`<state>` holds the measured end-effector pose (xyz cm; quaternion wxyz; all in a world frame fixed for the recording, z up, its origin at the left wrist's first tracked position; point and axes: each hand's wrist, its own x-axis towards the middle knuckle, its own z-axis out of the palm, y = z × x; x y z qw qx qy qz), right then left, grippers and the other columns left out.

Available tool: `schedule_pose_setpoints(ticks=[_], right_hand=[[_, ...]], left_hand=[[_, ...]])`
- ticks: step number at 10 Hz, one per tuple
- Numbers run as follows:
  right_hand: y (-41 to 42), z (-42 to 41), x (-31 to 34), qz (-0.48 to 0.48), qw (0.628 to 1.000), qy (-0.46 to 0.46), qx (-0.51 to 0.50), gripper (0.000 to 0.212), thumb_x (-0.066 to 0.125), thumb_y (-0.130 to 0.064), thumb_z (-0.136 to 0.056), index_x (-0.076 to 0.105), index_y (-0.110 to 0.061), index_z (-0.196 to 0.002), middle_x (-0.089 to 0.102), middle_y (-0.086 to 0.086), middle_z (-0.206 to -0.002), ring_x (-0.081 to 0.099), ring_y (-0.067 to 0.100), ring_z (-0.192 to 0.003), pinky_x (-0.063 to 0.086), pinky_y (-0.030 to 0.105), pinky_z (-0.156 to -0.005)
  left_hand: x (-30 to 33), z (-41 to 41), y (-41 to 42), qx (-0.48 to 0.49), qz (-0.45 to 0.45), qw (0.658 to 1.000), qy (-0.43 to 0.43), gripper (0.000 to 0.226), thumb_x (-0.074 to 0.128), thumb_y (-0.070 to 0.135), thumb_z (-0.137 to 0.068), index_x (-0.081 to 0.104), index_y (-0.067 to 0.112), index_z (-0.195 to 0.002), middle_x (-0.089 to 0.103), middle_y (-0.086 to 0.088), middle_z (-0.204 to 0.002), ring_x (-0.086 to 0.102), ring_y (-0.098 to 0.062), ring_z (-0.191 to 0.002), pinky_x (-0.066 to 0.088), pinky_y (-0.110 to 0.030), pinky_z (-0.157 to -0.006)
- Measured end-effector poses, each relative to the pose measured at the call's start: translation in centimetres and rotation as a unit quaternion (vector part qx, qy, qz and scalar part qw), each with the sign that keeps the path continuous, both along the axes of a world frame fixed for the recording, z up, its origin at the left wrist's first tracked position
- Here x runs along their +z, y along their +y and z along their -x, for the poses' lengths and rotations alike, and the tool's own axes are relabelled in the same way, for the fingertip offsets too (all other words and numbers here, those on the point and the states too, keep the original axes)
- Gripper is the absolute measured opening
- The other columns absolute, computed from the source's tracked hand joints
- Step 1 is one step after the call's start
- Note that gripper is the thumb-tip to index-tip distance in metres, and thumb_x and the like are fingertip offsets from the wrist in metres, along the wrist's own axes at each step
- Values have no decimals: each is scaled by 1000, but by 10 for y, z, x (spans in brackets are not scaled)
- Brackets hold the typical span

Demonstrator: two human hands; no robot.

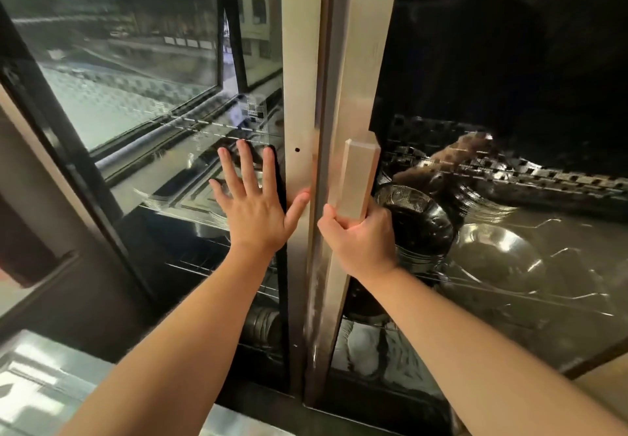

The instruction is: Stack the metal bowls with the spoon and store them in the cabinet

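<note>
A steel cabinet with two glass doors fills the view. My left hand (255, 204) lies flat with spread fingers on the glass of the left door (142, 95), its thumb on the steel frame. My right hand (360, 238) is wrapped around the lower end of the upright metal handle (356, 180) on the right door (343, 61). Behind the right glass a shiny metal bowl (496, 255) rests on a wire shelf beside a stack of dark bowls (421, 228). No spoon is visible.
Stacked metal trays (190, 184) sit behind the left glass, and more dishes (363, 347) stand on a lower shelf. A steel counter corner (40, 384) lies at the bottom left. Reflections on the glass blur much of the interior.
</note>
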<state>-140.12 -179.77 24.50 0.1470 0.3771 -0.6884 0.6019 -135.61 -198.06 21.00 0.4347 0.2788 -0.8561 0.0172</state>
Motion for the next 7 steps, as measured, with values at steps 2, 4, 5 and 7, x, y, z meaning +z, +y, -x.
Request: schedule_pose_setpoints(ticks=[2,4,5,7], right_hand=[[3,-2,8,-38,998,49,-29,33,62,-41,-83,72,-14,-101,77,-1,-87,75,16,-77,63,34,-62],[19,-18,23,-173,983,17,-65,34,54,-56,-84,68,-27,-93,70,-17,-74,69,6,-67,60,27,-57],[31,-28,39,-280,958,-17,-51,41,47,-70,-80,62,-34,-70,63,-19,-56,63,1,-55,53,23,-51],[80,-51,84,-428,902,-54,-15,30,67,-62,-77,65,-32,-80,68,-9,-74,65,7,-65,46,23,-53]], left_hand=[[13,-12,9,-9,-8,1000,-26,96,31,79,-89,-14,26,-156,-18,-11,-164,-7,-42,-152,16,-73,-111],[43,-50,26,-38,-42,991,-119,94,38,72,-90,-12,29,-157,-9,-12,-167,-7,-40,-152,28,-66,-110],[69,-75,38,-51,-112,978,-168,87,48,65,-89,7,30,-157,10,-10,-166,23,-38,-149,35,-61,-111],[121,-130,81,-203,-224,950,-81,43,53,61,-89,65,29,-115,71,18,-97,67,-1,-87,58,-32,-79]])
